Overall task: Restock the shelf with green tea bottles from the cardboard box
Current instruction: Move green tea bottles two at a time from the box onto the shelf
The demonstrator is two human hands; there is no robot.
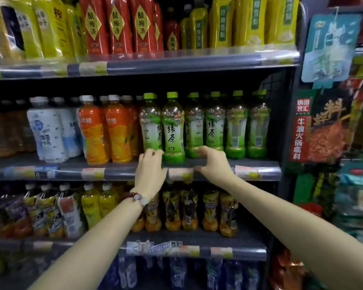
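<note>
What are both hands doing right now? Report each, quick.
Left hand: fingers curled at the base of the front green tea bottle; a firm grip cannot be told.
Right hand: the same, from the other side.

Green tea bottles (174,130) stand upright in a row on the middle shelf (218,163).

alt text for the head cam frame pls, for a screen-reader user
Both hands reach to the base of a green tea bottle at the front edge of the middle shelf, left hand and right hand on either side. More green tea bottles stand behind and right, orange drink bottles left.
</note>
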